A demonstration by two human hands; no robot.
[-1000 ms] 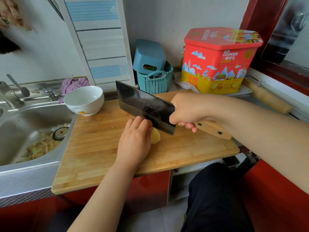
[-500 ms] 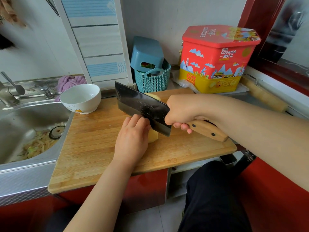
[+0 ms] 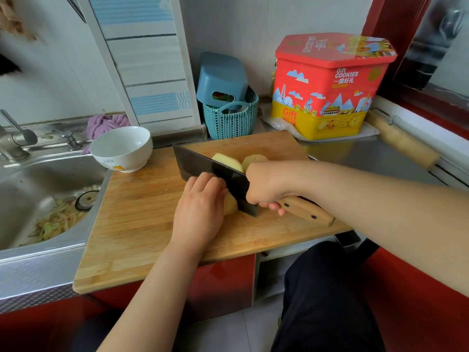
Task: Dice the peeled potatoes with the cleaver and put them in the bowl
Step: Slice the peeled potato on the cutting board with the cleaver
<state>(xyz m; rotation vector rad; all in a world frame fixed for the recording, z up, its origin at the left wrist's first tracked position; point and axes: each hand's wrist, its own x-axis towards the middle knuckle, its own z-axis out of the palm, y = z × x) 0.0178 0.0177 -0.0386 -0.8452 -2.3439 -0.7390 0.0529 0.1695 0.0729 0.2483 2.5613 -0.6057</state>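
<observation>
On the wooden cutting board (image 3: 142, 224), the left hand (image 3: 200, 207) lies curled over a peeled potato (image 3: 230, 205), fingers bent down on it and holding it against the board near the middle. The right hand (image 3: 266, 184) is clenched round the wooden handle of the cleaver (image 3: 215, 174), whose dark blade stands on edge just right of the left hand's knuckles, its lower edge at the potato's exposed right end. Just beyond the blade, toward the far side of the board, lie two more pale potato pieces (image 3: 228, 161), partly hidden by the blade and the right hand. The white bowl (image 3: 121, 148) sits on the far left corner of the board, beside the steel sink (image 3: 30, 199), which holds vegetable peelings. Farther back on the tabletop (image 3: 355, 153) stand a teal basket (image 3: 231, 120) and, to the right, a red and yellow cookie tin (image 3: 327, 87). A wooden rolling pin (image 3: 401, 141) lies along the far right edge.
</observation>
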